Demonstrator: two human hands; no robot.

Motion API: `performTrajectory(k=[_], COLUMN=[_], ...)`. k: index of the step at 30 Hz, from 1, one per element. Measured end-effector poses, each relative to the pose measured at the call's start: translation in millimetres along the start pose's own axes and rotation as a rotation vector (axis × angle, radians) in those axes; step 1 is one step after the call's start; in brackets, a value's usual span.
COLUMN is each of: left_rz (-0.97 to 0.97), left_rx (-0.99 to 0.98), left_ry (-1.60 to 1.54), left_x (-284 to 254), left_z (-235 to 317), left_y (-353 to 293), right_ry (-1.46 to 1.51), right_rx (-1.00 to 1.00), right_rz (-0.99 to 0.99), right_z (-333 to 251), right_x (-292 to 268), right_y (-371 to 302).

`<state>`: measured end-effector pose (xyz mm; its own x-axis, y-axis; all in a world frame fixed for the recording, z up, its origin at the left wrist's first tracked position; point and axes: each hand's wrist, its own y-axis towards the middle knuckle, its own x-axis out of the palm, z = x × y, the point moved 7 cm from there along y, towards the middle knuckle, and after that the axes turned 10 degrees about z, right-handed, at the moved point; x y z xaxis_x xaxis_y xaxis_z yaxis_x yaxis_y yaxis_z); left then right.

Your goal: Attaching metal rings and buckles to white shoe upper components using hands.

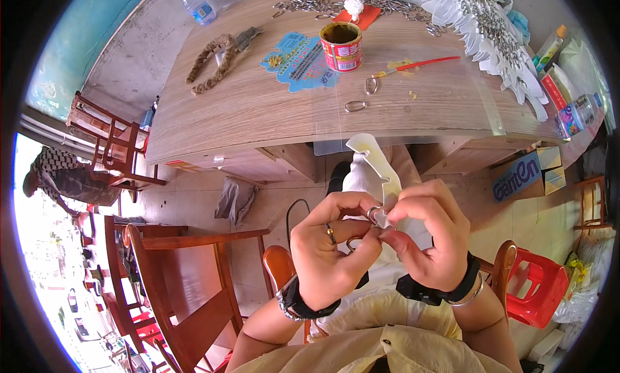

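Above my lap both hands meet at the lower end of a white strip (383,169) with a notched edge and yellowish smears near its top. My left hand (337,247) pinches a small metal ring (372,213) at that end, its fingertips close together. My right hand (434,234) has thumb and index finger pinched on the strip's end beside the ring. Part of the ring and the strip's tip are hidden by fingers. On the table beyond lie two loose oval metal rings (355,106), near a red-handled brush (426,63) with a yellowish tip.
An open red can (342,53) with dark yellow contents stands by a blue card (297,66) on the wooden table (258,114). White strips with metal clips (484,31) heap at the far right. Wooden chairs (194,289) stand left, a red stool (536,289) right. A person (71,176) is far left.
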<state>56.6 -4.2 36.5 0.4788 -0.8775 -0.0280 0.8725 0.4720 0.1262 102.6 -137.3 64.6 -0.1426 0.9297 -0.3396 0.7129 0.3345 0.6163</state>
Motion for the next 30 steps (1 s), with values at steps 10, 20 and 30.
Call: performTrajectory(k=[10,20,30], left_rz=[-0.051,-0.075,-0.014], left_rx=[-0.115,-0.087,0.098], left_ry=[0.038,-0.101,0.035], left_x=[2,2,-1], left_z=[-4,-2,6], left_y=[-4,0,-1], right_ry=[-0.144,0.028,-0.129], right_rx=[-0.157,0.055,-0.131], right_rz=[-0.014,0.124,0.115], right_z=[-8,4,-12], right_x=[-1,-3,-4], right_y=[3,-11,-4])
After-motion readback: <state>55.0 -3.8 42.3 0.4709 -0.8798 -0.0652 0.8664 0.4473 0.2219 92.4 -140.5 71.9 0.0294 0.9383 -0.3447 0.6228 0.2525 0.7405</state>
